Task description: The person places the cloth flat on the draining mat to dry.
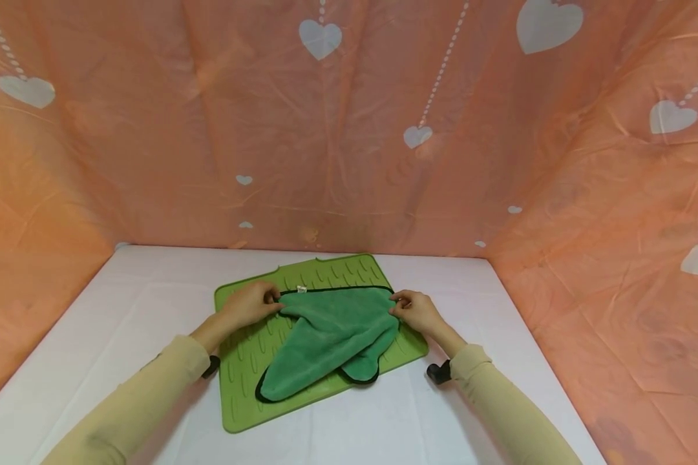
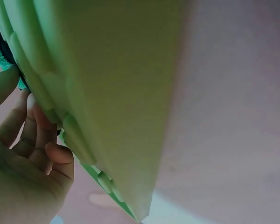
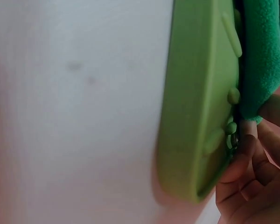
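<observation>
Table [image 1: 151, 303]: white, smooth-looking, running back to an orange backdrop [image 1: 326, 129]. The backdrop is rising behind the table and closing in on both sides, wrinkling in places. Pale hearts [image 1: 320, 39] are showing across it, several hanging from dotted lines [image 1: 443, 65].

Mat [image 1: 241, 368]: light green, lying askew on the table, its far right corner pointing toward the backdrop. Short raised ribs are standing in rows over its face; a rim is edging it.

Cloth [image 1: 331, 336]: deeper green, plush, bound in black. It is lying over the mat, partly bunched. The far edge is stretching nearly straight between the two hands, a small white label [image 1: 301, 289] sticking up nearer the left end. One long flap is slanting to the near left, ending in a rounded corner on the mat; a smaller rounded lobe is poking out at the near right, reaching about to the mat's near rim. Folds are running slantwise through the middle. How high the far edge is sitting above the ribs, I cannot tell.

Left hand [image 1: 247, 305]: thumb and fingertips are pinching the cloth's far left corner. Right hand [image 1: 420, 312]: pinching the far right corner likewise, beside the mat's right rim. Beige sleeves [image 1: 500, 407] are covering both forearms.
</observation>
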A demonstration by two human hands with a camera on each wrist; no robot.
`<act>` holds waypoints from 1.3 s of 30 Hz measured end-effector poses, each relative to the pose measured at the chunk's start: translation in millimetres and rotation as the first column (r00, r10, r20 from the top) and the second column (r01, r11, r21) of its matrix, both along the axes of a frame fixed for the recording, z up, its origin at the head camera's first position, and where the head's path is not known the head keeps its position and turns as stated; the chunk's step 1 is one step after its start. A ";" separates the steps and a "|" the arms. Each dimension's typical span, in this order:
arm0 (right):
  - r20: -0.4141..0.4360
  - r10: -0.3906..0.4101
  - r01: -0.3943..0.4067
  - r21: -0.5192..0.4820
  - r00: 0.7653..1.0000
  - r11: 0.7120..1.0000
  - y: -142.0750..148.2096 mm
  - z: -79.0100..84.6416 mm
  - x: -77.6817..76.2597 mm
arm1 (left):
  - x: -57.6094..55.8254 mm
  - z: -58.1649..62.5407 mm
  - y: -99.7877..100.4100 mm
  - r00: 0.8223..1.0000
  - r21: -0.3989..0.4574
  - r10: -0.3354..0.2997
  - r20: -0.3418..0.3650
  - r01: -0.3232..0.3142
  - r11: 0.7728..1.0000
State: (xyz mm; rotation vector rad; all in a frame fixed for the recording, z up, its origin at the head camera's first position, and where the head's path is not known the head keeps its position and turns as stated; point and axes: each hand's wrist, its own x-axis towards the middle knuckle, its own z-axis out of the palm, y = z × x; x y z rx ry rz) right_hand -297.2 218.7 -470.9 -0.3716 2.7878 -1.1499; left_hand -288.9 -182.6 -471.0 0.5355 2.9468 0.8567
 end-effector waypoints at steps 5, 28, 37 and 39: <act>0.000 0.017 -0.017 0.015 1.000 1.000 -1.2 -1.3 -0.6 | 0.8 0.3 -0.3 0.999 -0.018 -0.011 -0.032 0.011 1.000; -0.090 -0.031 0.016 -0.164 0.995 0.986 -12.9 6.0 -6.6 | 6.2 5.8 -2.8 0.998 -0.002 0.000 -0.065 0.000 1.000; -0.075 -0.060 0.036 -0.296 0.995 0.955 -30.2 14.2 -15.8 | 5.0 18.6 -13.0 0.991 0.207 0.072 -0.109 -0.048 0.977; -0.078 -0.080 0.054 -0.292 0.994 0.955 -34.2 14.3 -19.2 | 5.3 19.4 -17.7 0.988 0.192 0.104 -0.112 -0.081 0.978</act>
